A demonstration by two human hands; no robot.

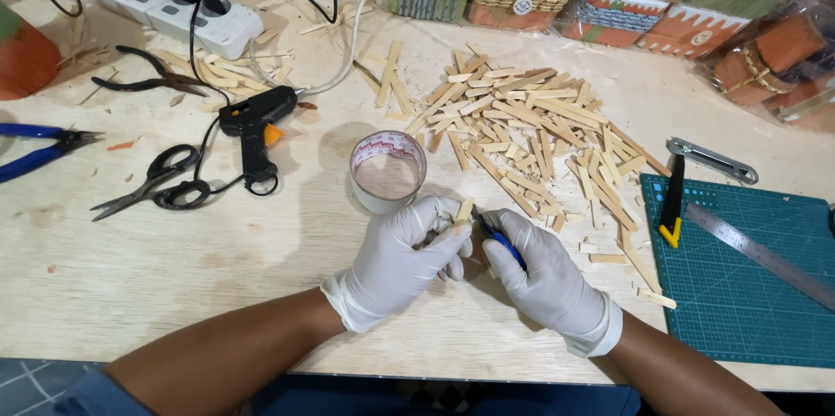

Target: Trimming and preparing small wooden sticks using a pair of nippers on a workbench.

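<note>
- One pair of blue-handled pliers [35, 149] is lying at the far left edge of the table [174, 277], tips pointing right.
- One white power strip [165, 3] is sitting at the top left with black plugs in it.
- One pair of black pliers [152, 79] is lying just below the strip; one pair of black scissors [152, 183] is lying lower down, blades pointing left.
- One black glue gun [255, 125] is resting beside the scissors, its nozzle pointing right.
- One roll of tape [388, 171] is standing on its flat side just above the hands.
- The left hand [400, 259], in a white glove, is pinching one short wooden stick [464, 211] between thumb and fingers; the stick is sitting at table centre, long axis running near upright, tilted a little right, upper end pointing away from the person.
- The right hand [544, 277], also gloved, is closing round one blue-handled cutter [497, 238], its tip touching the stick's lower end.
- One big heap of cut sticks [531, 129] is spreading above and right of the hands; too many to count.
- One green cutting mat [739, 286] is lying at the right, with one steel ruler [757, 251] on it and one black-and-yellow knife [672, 203] across its left edge.
</note>
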